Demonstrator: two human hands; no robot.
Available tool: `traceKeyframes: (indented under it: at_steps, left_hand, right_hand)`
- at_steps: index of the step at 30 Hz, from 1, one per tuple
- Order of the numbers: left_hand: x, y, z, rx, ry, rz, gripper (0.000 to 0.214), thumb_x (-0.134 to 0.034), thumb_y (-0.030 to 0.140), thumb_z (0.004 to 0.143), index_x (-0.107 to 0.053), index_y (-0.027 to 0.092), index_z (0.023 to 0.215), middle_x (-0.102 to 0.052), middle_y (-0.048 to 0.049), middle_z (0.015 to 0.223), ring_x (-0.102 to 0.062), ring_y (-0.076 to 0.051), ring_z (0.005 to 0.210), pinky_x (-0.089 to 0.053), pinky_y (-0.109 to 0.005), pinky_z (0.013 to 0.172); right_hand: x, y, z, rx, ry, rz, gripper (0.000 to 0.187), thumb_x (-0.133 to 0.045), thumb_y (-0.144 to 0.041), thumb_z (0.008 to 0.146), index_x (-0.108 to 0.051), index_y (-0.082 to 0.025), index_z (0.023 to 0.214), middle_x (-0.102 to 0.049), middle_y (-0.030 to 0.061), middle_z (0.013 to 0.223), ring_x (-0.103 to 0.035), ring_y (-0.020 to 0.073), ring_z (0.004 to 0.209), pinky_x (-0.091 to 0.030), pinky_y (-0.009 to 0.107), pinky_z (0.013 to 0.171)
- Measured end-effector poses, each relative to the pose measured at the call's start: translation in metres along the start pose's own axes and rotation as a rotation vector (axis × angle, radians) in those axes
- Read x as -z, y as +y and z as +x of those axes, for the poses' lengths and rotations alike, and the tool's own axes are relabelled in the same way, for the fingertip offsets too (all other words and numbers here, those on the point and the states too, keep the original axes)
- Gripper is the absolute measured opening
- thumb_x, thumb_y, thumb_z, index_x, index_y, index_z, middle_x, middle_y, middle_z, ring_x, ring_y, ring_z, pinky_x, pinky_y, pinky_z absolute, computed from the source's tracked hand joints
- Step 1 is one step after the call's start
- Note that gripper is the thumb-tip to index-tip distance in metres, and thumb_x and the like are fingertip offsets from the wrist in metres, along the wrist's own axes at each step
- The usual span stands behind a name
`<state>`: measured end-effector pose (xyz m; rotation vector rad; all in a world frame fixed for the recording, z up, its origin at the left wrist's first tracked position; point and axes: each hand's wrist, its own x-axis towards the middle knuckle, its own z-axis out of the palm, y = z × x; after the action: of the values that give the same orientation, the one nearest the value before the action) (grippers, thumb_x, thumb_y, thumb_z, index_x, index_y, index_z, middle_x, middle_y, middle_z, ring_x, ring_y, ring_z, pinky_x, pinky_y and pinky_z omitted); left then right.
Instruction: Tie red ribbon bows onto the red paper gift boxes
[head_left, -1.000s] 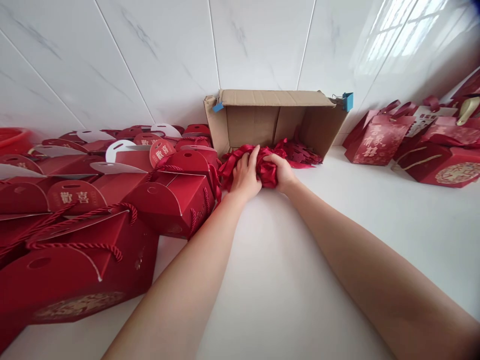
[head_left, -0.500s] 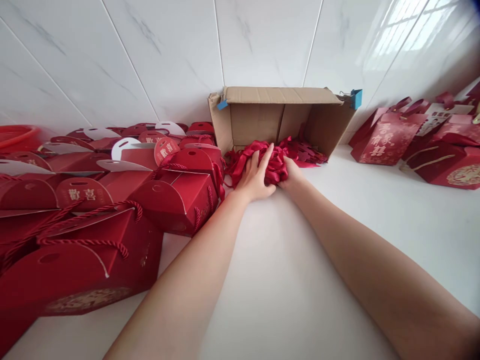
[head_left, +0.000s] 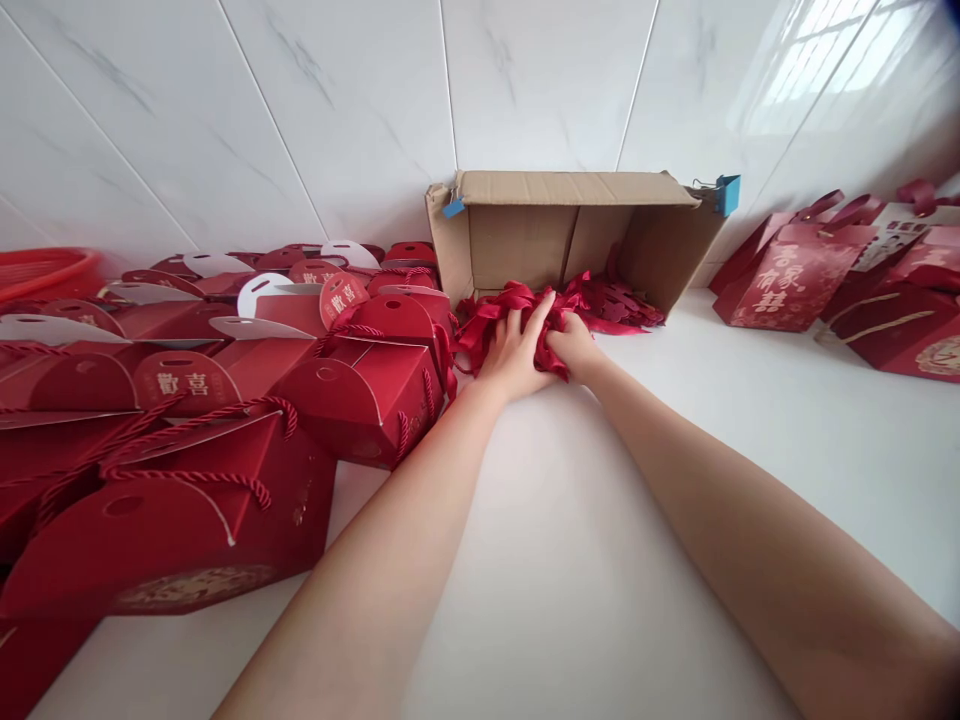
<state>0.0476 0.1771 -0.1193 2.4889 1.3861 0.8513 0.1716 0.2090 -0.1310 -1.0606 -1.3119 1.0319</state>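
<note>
A heap of shiny red ribbons (head_left: 489, 310) lies at the mouth of a cardboard box (head_left: 517, 240) tipped on its side against the wall. My left hand (head_left: 519, 355) grips into the heap, its index finger stretched up and the other fingers sunk among the ribbons. Close against it on the right, my right hand (head_left: 576, 348) is closed on the ribbons with its fingers curled; the fingertips are hidden. Some darker red pieces (head_left: 619, 303) lie behind the heap, inside the box.
Many red gift boxes (head_left: 367, 400) with rope handles crowd the left side. More red gift boxes (head_left: 791, 275) stand at the right. A red plastic basin (head_left: 45, 270) is at far left. Blue clips (head_left: 727, 195) hold the box's flap. White tabletop (head_left: 540, 560) lies between my forearms.
My right hand has moved slightly up and left over the ribbons, and its fingers show more now. My left hand stays in the heap. The view has shifted a little.
</note>
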Motion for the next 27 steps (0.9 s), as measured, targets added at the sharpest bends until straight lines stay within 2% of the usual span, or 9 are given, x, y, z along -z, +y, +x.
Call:
traceKeyframes:
  at_steps: [2,5,13,22,25,27]
  left_hand:
    - [-0.0009,-0.0006,0.0013,-0.003,-0.01,0.011,0.099,-0.072,0.028,0.065,-0.017,0.028,0.147,-0.034,-0.0123,0.137,-0.035,-0.036,0.126,-0.037,-0.051,0.101]
    - [-0.0023,-0.0023,0.0028,-0.006,-0.004,0.016,0.094,-0.07,0.029,0.066,-0.021,0.026,0.146,-0.039,-0.0118,0.13,-0.039,-0.034,0.123,-0.039,-0.048,0.1]
    - [-0.0033,-0.004,0.0043,0.011,-0.001,-0.002,0.09,-0.07,0.03,0.065,-0.026,0.024,0.143,-0.04,-0.0126,0.128,-0.038,-0.034,0.123,-0.037,-0.048,0.1]
    - [-0.0037,-0.0046,0.0044,0.003,-0.002,0.026,0.085,-0.066,0.024,0.068,-0.025,0.026,0.143,-0.04,-0.0114,0.128,-0.039,-0.033,0.122,-0.039,-0.047,0.099]
    - [-0.0017,-0.0029,0.0037,0.018,-0.008,0.088,0.082,-0.06,0.017,0.071,-0.024,0.027,0.144,-0.04,-0.011,0.13,-0.041,-0.032,0.12,-0.042,-0.044,0.095]
    - [-0.0001,-0.0011,0.0029,0.056,0.004,0.152,0.084,-0.058,0.012,0.07,-0.022,0.027,0.144,-0.039,-0.0112,0.132,-0.041,-0.032,0.12,-0.043,-0.043,0.094]
  right_hand:
    - [0.0,0.0011,0.0012,0.015,0.021,-0.054,0.012,-0.048,-0.009,0.058,-0.046,-0.021,0.059,-0.049,-0.0034,0.056,-0.046,0.0134,0.055,-0.045,0.029,0.057]
    - [-0.0005,0.0018,0.0019,0.024,0.044,-0.104,0.012,-0.045,-0.009,0.056,-0.046,-0.021,0.059,-0.048,-0.003,0.056,-0.047,0.0143,0.058,-0.045,0.029,0.06]
    - [-0.0015,-0.0009,-0.0001,0.022,0.05,-0.169,0.009,-0.047,-0.013,0.058,-0.045,-0.02,0.062,-0.049,-0.0027,0.058,-0.049,0.0152,0.06,-0.046,0.031,0.062]
    - [-0.0012,0.0014,0.0013,0.052,0.044,-0.25,0.012,-0.039,-0.015,0.055,-0.045,-0.019,0.064,-0.048,-0.0032,0.058,-0.048,0.0135,0.058,-0.046,0.029,0.061]
    - [-0.003,0.0015,0.0008,0.083,0.072,-0.334,0.014,-0.039,-0.014,0.057,-0.048,-0.018,0.067,-0.054,0.0005,0.065,-0.052,0.0171,0.064,-0.047,0.032,0.066]
    - [-0.0046,-0.0005,-0.0013,0.122,0.101,-0.403,0.02,-0.041,-0.014,0.059,-0.052,-0.018,0.075,-0.059,0.0047,0.077,-0.055,0.0211,0.077,-0.046,0.036,0.076]
